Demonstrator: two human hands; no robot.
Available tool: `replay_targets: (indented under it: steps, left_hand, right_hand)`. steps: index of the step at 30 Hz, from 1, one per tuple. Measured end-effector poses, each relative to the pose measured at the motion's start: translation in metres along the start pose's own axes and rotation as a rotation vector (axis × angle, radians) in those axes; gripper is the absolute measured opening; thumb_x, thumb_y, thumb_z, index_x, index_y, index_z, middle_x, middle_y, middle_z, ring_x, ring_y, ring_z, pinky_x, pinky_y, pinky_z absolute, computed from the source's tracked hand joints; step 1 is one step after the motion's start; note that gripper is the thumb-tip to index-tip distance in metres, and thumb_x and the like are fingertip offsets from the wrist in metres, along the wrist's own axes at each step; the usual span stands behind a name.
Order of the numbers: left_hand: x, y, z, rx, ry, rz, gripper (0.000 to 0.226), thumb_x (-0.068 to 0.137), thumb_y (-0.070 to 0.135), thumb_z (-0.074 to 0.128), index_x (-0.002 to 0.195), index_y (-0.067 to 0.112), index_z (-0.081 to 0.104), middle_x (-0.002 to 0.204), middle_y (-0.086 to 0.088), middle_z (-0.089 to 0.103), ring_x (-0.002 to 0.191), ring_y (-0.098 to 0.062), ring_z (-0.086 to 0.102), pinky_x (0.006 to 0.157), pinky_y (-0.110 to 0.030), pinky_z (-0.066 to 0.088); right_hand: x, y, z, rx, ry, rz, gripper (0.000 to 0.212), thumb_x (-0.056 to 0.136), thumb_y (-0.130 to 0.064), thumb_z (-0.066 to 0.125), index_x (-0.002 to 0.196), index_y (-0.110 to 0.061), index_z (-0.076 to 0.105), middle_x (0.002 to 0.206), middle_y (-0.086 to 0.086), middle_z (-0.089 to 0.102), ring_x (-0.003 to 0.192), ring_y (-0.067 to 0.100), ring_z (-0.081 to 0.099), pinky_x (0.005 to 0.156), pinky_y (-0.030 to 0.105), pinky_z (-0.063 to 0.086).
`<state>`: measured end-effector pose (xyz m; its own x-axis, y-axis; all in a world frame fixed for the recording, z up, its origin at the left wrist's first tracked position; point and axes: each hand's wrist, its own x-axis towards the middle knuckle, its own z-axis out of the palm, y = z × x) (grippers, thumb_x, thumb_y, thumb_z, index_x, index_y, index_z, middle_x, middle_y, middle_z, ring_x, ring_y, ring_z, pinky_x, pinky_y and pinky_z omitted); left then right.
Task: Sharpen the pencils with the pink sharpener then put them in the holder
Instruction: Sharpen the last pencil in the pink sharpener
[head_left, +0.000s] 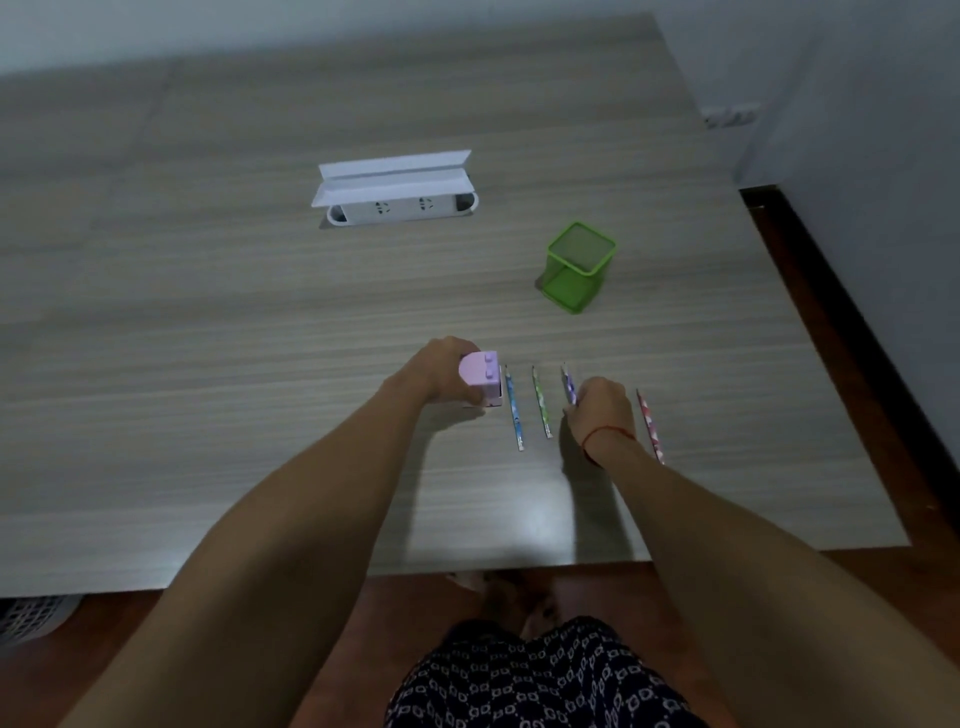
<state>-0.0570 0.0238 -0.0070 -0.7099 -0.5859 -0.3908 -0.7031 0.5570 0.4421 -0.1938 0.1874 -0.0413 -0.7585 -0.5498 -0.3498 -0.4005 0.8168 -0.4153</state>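
Gripping the pink sharpener with the left hand, fingers curled round its sides, low on the table. Pinching the purple pencil with the right hand, fingers closed on its near half, far end poking out past the knuckles. Cannot tell if lifted off the table or just lying on it.

Points long-ways away from the body, thin tip at the far end, it seems, like the other three. Sits to the right of the sharpener, with the blue pencil and the green pencil lying flat in between. Over on the far right, just past the wrist: the pink pencil, touched by nothing.

Probably needs a turn next: tip swung left toward the sharpener, or sharpener carried right over the two flat pencils. Cannot see the sharpener's hole, so cannot say which side takes the tip.

Farther off, about straight ahead of the right hand: the green holder, open top up, no pencil seen inside. Nearer to the right hand than to the left, so likely a right-hand drop later on.
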Motion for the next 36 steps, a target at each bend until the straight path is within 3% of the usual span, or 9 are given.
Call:
replay_targets:
  steps: [9,13,18,22,27,30,36]
  left_hand:
    - [-0.005,0.01,0.001,0.016,-0.005,0.01,0.055,0.065,0.024,0.083,0.115,0.011,0.064,0.121,-0.01,0.061,0.11,-0.028,0.057,0.085,-0.028,0.043]
    - [-0.006,0.009,0.002,0.005,-0.009,0.001,0.055,0.063,0.024,0.083,0.113,0.013,0.064,0.119,-0.009,0.062,0.108,-0.028,0.058,0.081,-0.025,0.041]
    - [-0.009,0.01,0.003,-0.012,0.003,0.016,0.049,0.062,0.022,0.084,0.108,0.013,0.067,0.112,-0.009,0.065,0.101,-0.028,0.06,0.079,-0.028,0.045]
    - [-0.01,0.009,0.003,-0.011,0.004,0.023,0.046,0.061,0.024,0.084,0.102,0.014,0.068,0.106,-0.008,0.066,0.09,-0.022,0.057,0.073,-0.025,0.04]
    - [-0.015,0.013,0.004,0.001,-0.014,0.029,0.06,0.05,0.039,0.078,0.104,0.013,0.067,0.105,-0.008,0.066,0.095,-0.027,0.06,0.077,-0.03,0.045]
    - [-0.018,0.012,0.006,-0.003,-0.014,0.047,0.067,0.048,0.043,0.069,0.108,0.013,0.066,0.108,-0.008,0.066,0.098,-0.027,0.06,0.08,-0.03,0.045]
    - [-0.016,0.007,0.008,-0.006,0.009,0.054,0.05,0.067,0.025,0.081,0.113,0.012,0.064,0.114,-0.009,0.065,0.103,-0.027,0.06,0.08,-0.026,0.041]
  right_hand:
    - [0.001,0.003,0.001,-0.011,0.027,0.018,0.026,0.086,-0.022,0.065,0.103,-0.002,0.067,0.111,0.021,0.065,0.102,0.034,0.065,0.085,0.035,0.052]
    - [0.003,0.014,-0.013,-0.113,0.155,0.025,0.028,0.088,-0.023,0.058,0.107,-0.003,0.064,0.116,0.019,0.062,0.111,0.034,0.059,0.09,0.037,0.049]
    - [0.0,0.041,-0.017,-0.129,0.178,0.269,0.059,0.086,-0.038,0.061,0.129,-0.002,0.044,0.134,0.017,0.048,0.126,0.033,0.044,0.102,0.04,0.038]
    - [-0.004,0.049,-0.008,-0.009,0.151,0.359,0.048,0.094,-0.037,0.05,0.126,-0.002,0.051,0.132,0.018,0.053,0.124,0.035,0.048,0.101,0.041,0.041]
    - [-0.013,0.042,-0.004,-0.133,0.031,0.181,0.03,0.091,-0.014,0.049,0.114,-0.005,0.066,0.123,0.016,0.063,0.116,0.033,0.06,0.095,0.036,0.048]
    - [-0.013,0.038,-0.006,-0.188,0.004,0.124,0.03,0.089,-0.013,0.051,0.113,-0.003,0.066,0.122,0.016,0.064,0.114,0.031,0.062,0.093,0.035,0.05]
    - [-0.013,0.026,-0.014,-0.238,-0.002,0.107,0.028,0.083,-0.011,0.06,0.109,-0.006,0.068,0.119,0.014,0.065,0.111,0.03,0.064,0.09,0.034,0.052]
